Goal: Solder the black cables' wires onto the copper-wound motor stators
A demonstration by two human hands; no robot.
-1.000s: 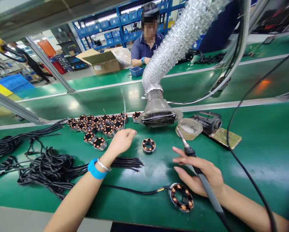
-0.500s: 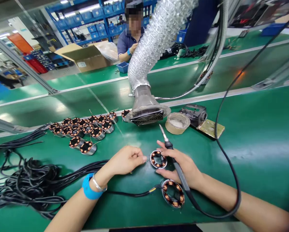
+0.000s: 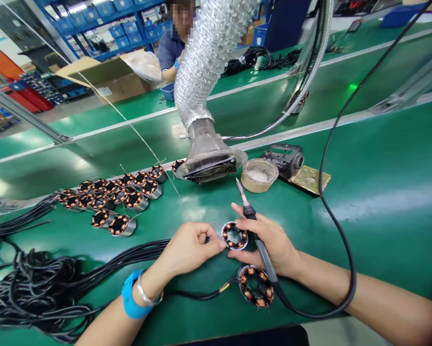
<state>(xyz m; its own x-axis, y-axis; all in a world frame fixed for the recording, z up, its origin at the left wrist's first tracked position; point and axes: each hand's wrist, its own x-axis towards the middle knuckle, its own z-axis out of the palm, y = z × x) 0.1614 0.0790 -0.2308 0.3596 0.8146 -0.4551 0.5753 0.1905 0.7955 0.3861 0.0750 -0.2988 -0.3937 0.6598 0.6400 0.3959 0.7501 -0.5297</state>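
My right hand grips a soldering iron, its metal tip pointing up and away. Thumb and fingers of that same hand also hold a small motor stator, a metal ring with copper coils inside. My left hand, thumb and fingers pinched together, is at the stator's left edge; whatever is between the fingertips is too small to make out. Below my right hand lies a second stator, joined to a black cable with a yellow mark.
Several stators stand at the back left, near a heap of black cables. A fume duct hangs over the bench beside a round tub and an iron stand. A co-worker is across the bench.
My left hand has moved in against the stator's left edge, its fingertips now at the rim. My right hand keeps the iron and the stator. The camera view has shifted slightly.
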